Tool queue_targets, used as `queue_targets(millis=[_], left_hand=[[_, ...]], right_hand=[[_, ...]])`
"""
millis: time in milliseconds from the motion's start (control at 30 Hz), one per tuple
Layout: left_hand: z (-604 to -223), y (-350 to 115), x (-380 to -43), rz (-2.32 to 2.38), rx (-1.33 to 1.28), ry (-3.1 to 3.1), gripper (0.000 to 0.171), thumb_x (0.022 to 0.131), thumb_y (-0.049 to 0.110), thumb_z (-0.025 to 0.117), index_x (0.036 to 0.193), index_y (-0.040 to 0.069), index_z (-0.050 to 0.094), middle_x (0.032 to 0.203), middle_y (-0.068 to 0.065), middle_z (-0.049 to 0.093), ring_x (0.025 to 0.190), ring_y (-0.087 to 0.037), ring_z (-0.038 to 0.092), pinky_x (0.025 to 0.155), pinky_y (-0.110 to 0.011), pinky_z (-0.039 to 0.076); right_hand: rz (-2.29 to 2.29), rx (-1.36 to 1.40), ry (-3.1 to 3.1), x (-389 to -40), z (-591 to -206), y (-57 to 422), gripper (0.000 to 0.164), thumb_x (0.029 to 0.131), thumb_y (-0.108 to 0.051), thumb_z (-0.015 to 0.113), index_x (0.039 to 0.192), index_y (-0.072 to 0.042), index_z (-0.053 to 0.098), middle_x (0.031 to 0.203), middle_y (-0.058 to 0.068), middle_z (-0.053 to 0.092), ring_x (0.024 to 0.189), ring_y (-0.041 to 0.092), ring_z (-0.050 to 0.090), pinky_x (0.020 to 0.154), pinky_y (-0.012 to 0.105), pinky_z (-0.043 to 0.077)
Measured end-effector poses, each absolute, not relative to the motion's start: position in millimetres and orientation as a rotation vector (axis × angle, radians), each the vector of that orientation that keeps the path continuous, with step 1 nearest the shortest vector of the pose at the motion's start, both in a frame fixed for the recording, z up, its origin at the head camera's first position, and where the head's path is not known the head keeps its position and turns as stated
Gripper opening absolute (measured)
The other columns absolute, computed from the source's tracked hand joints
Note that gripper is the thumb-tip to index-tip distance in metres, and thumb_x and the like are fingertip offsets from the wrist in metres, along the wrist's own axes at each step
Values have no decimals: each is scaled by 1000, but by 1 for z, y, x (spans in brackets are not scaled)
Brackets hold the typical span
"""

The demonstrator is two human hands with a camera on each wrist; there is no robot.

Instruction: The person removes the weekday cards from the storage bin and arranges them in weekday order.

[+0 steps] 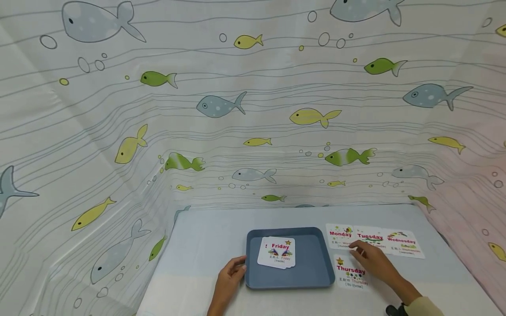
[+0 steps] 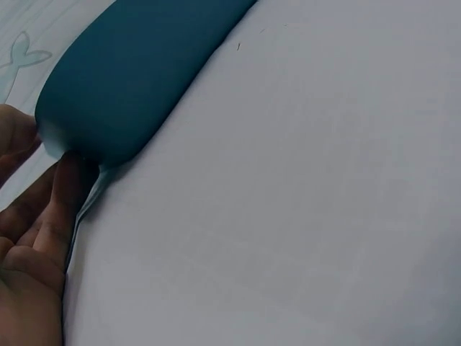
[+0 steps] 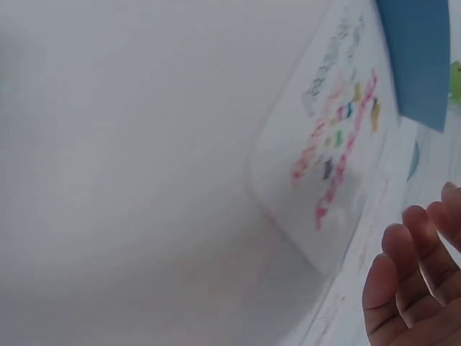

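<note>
At the left edge of a blue-grey tray (image 1: 292, 278), my left hand (image 1: 227, 280) holds the rim. In the left wrist view, fingers (image 2: 54, 234) and thumb meet the tray wall (image 2: 137, 79). Inside the tray lies a small stack of cards with a Friday card (image 1: 281, 252) on top. My right hand (image 1: 373, 262) is over the table with bent, loose fingers and nothing in them, beside the Thursday card (image 1: 349, 278). It partly covers the Tuesday card (image 1: 369, 235) in the head view. The right wrist view shows the Thursday card lying flat, apart from the fingertips (image 3: 397, 238).
A Monday card (image 1: 336, 232) and a Wednesday card (image 1: 403, 241) lie in one row with Tuesday, right of the tray. The white table (image 1: 189, 263) is backed by a fish-patterned cloth (image 1: 276, 79). Something black (image 1: 395, 310) is at the right wrist.
</note>
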State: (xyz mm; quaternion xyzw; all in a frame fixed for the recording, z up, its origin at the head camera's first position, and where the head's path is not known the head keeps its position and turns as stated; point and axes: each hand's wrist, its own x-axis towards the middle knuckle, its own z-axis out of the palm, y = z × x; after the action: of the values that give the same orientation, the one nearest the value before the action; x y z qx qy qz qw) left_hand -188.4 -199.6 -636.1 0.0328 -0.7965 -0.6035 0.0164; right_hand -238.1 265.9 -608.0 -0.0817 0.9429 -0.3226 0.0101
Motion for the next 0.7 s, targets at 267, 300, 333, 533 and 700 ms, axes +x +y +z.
queue_targets(millis=[267, 300, 333, 533, 700], left_hand=[[-641, -202, -188, -1898, 80, -2456, 31, 96, 17, 67, 126, 10, 66, 128, -14, 67, 94, -16, 70, 80, -16, 53], [-642, -203, -188, -1902, 76, -2446, 31, 95, 18, 68, 125, 11, 67, 127, -13, 68, 93, -14, 70, 80, -16, 53], [-643, -203, -189, -1903, 62, -2435, 31, 95, 19, 68, 125, 11, 67, 127, -13, 68, 93, -14, 70, 80, -17, 54], [-646, -204, -189, -1893, 5, -2409, 32, 95, 19, 68, 126, 8, 66, 125, -18, 68, 91, -15, 70, 77, -18, 54], [-645, -204, -189, -1939, 48, -2411, 32, 95, 19, 68, 126, 11, 66, 128, -14, 68, 94, -16, 70, 79, -17, 53]], right_hand=[[-1014, -365, 2991, -245, -594, 249, 20, 94, -16, 69, 113, -10, 68, 78, -4, 63, 66, 0, 48, 58, 21, 41], [-1013, -382, 2999, -246, -593, 247, 20, 93, -16, 70, 113, -11, 68, 78, -5, 63, 66, -1, 49, 58, 21, 42], [-1018, -394, 3004, -246, -592, 246, 21, 93, -16, 71, 113, -11, 68, 78, -6, 63, 67, -2, 50, 59, 21, 43], [-1095, -501, 2963, -250, -586, 234, 26, 93, -19, 71, 116, -8, 67, 85, -10, 65, 75, -2, 59, 66, 22, 52], [-1145, -607, 2902, -254, -583, 221, 28, 94, -20, 71, 118, -7, 66, 90, -9, 66, 81, -1, 61, 71, 21, 55]])
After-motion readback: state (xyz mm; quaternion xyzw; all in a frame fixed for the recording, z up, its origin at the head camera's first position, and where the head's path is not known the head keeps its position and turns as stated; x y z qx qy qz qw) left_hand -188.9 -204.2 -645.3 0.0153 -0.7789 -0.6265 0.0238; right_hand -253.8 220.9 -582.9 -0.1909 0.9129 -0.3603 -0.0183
